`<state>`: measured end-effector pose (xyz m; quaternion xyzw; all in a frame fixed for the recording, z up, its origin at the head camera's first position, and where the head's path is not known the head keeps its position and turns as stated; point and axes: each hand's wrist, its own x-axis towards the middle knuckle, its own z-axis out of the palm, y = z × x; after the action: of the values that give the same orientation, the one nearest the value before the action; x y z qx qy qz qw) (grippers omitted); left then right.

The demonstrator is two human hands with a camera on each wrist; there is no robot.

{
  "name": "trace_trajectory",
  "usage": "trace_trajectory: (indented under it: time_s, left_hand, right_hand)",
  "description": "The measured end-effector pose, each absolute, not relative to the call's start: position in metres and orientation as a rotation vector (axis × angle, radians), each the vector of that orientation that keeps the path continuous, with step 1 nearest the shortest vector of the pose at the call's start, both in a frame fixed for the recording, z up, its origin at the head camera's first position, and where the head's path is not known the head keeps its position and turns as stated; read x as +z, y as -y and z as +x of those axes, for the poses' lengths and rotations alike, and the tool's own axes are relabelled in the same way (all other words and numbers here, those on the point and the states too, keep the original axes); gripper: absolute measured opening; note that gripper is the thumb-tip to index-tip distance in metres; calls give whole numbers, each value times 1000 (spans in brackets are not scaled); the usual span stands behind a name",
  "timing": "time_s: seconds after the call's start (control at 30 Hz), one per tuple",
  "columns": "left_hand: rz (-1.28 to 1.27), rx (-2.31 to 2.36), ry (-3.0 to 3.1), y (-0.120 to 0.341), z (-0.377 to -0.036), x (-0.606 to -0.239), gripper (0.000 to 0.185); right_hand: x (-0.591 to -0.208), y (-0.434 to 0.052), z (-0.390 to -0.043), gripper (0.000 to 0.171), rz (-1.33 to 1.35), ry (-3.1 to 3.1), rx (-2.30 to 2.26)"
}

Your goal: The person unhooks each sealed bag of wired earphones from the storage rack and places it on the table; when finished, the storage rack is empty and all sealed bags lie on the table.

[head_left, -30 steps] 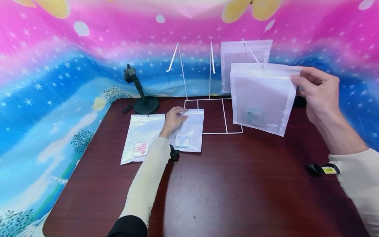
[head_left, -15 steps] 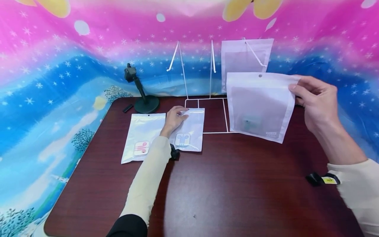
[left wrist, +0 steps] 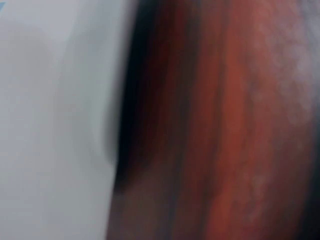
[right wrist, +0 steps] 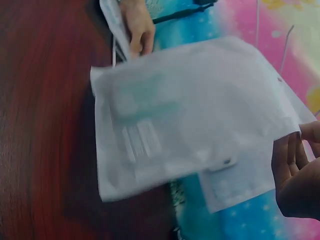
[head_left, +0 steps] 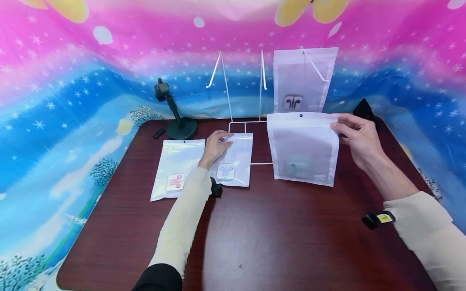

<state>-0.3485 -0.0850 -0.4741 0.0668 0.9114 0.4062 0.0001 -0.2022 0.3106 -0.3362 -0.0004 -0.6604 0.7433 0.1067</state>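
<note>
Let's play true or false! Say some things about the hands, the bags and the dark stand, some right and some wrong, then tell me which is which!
1. The right hand holds a white bag near its top corner. True.
2. Behind it, another bag hangs from a white hook. True.
3. The white bag hangs on that hook too. False: it is off the hook, in the right hand.
4. The left hand waves in the air. False: it rests on the blue-earphone bag.
5. Pink earphones show in a flat bag on the table. True.
6. The dark stand has fallen over. False: it stands on its round base.
</note>
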Motion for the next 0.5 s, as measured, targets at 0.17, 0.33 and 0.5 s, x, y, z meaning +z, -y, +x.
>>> trace_trajectory:
  time_s: [0.17, 0.33, 0.5]
  left_hand:
    - [211, 1281, -2860, 83, -347, -472, 34]
    - [186, 1276, -2862, 82, -347, -472, 34]
    - [171, 1268, -2863, 82, -348, -474, 34]
  right_hand:
    - [-351, -317, -218, 17, -95, 1999, 2159]
    - [-369, -320, -240, 28, -199, 2153, 2054]
    - [-384, -317, -258, 46, -306, 2361, 1839]
